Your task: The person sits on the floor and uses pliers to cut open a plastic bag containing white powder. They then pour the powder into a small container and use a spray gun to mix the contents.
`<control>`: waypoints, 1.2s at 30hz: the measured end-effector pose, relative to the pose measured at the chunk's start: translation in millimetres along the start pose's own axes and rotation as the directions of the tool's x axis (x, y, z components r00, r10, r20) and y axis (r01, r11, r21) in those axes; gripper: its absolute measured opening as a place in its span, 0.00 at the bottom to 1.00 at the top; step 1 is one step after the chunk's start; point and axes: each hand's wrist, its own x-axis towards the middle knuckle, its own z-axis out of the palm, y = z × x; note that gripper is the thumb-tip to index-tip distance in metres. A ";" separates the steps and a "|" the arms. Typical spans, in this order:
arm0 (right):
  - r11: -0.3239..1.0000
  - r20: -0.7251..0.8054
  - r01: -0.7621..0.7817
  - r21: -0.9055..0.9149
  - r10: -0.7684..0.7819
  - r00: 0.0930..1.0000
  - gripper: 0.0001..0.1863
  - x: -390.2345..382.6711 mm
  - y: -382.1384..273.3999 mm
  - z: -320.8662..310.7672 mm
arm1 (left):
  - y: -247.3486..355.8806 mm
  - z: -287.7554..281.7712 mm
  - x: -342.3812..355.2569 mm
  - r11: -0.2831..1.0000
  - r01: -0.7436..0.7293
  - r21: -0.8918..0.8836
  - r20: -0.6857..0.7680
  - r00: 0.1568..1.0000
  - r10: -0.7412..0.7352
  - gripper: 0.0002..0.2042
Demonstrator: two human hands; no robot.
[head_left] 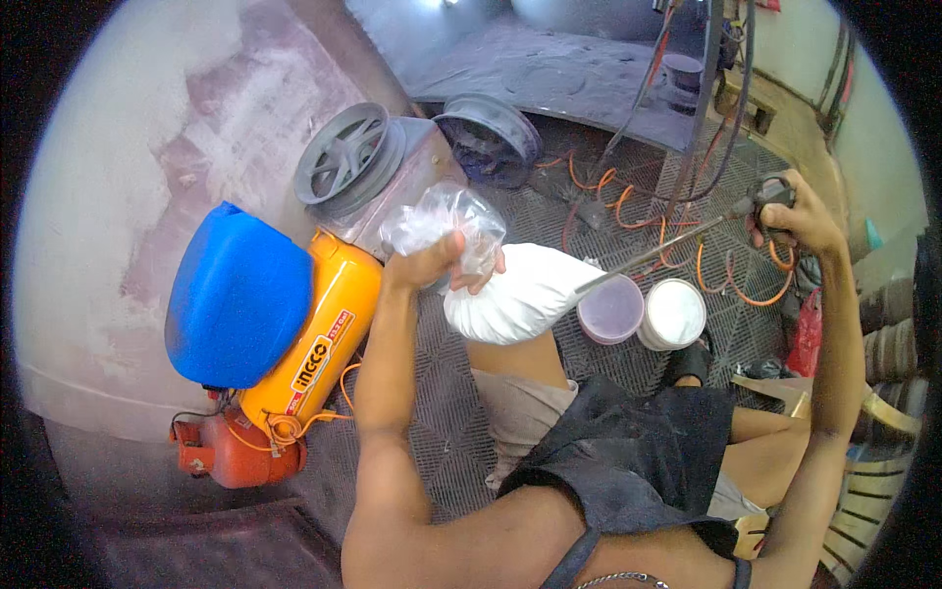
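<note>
At the lower edge, lap: dark apron (638, 442) over pale shorts, knees apart.
Left hand (424, 265): fingers curled in, pinching the gathered neck of the bag.
Bag (515, 294): clear plastic, bulging with white contents; hangs above the left knee, crumpled top standing up past the thumb.
Right hand (805, 218): raised, well apart from the left; fingers wrapped round a black handle (772, 194).
Rod (662, 253): long, thin, metal, slanting from handle down to bag's right side; cannot tell whether the tip touches.
Pails: purplish one (610, 340) just beyond the bag, white one (669, 346) beside it, on the right.
Floor: dark ridged mat (432, 422); orange coiled hose (756, 302) looping near the right hand.
Left side: red tank (253, 456), orange tank (343, 280), blue container (240, 299).
Farther off: grey spoked wheel (391, 162) on a block (424, 147); darker wheel rim (491, 123) beside it.
Back: booth (549, 74), dusty inside.
</note>
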 end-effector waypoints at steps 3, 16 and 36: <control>0.995 -0.147 -0.074 0.075 0.084 0.986 0.17 -16.5 0.5 -3.4 | -33.3 12.1 -5.1 0.854 0.184 0.488 -0.366 0.931 0.009 0.21; 0.990 -0.147 -0.132 0.055 0.139 0.979 0.19 -51.3 12.8 -32.1 | -70.0 92.1 -21.8 0.398 0.246 0.884 -0.397 0.844 0.360 0.13; 0.898 -0.953 0.427 -0.105 -0.215 0.216 0.26 -19.4 -127.8 -175.3 | -118.6 46.0 -53.3 0.480 0.552 0.682 -0.719 0.626 0.302 0.21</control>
